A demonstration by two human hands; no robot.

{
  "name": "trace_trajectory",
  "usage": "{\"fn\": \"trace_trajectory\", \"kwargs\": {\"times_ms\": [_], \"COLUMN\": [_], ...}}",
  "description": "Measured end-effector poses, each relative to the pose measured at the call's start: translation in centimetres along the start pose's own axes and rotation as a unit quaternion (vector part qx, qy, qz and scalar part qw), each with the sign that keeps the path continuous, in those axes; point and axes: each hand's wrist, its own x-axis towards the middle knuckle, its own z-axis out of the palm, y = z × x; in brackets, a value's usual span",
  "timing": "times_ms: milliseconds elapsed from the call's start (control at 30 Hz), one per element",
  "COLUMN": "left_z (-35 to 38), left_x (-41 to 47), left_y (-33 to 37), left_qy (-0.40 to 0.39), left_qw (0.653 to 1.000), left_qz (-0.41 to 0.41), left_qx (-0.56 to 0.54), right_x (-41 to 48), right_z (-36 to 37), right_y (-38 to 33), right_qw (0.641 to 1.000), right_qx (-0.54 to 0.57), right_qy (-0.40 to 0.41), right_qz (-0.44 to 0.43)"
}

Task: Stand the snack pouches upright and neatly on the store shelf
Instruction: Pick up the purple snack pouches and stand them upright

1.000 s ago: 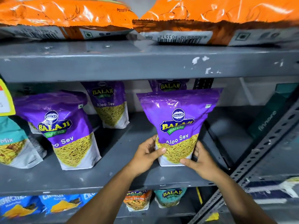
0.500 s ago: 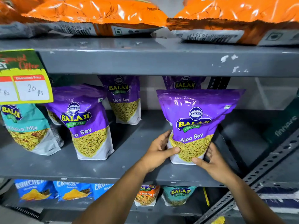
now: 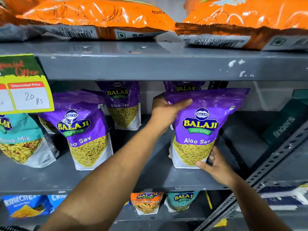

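A purple Aloo Sev pouch (image 3: 202, 129) stands upright on the grey middle shelf (image 3: 150, 177), right of centre. My left hand (image 3: 166, 109) grips its top left corner. My right hand (image 3: 215, 165) holds its bottom right corner at the shelf surface. Behind it a second purple pouch (image 3: 185, 86) shows only its top. Another purple pouch (image 3: 83, 129) stands to the left, leaning slightly, and one more purple pouch (image 3: 122, 105) stands further back.
A teal mix pouch (image 3: 20, 139) leans at the far left under a yellow price tag (image 3: 26, 90). Orange chip bags (image 3: 100, 19) lie on the upper shelf. Small pouches (image 3: 146, 202) sit on the lower shelf. A slotted steel brace (image 3: 266, 167) crosses the right side.
My left hand has gone from the pouch's bottom left up to its top left corner. My right hand stays at the bottom right. The view has shifted slightly.
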Motion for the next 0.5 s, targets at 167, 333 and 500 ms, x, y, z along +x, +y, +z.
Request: {"fn": "trace_trajectory", "kwargs": {"times_ms": [167,333,500], "left_z": [0.4,-7.4,-21.0], "left_x": [-1.1,-9.2,-17.2], "left_y": [0.2,-0.6,-2.0], "left_qy": [0.034,0.102,0.345], "left_qw": [0.999,0.978,0.909], "left_qz": [0.035,0.125,0.149], "left_qx": [-0.017,0.132,0.182], "right_x": [-0.4,-2.1,-7.1], "right_z": [0.0,0.6,8.5], "right_y": [-0.5,-0.9,-3.3], "right_qw": [1.0,0.987,0.951], "right_qx": [-0.003,-0.016,-0.113], "right_qy": [0.004,0.149,0.204], "right_qz": [-0.004,-0.051,-0.201]}}
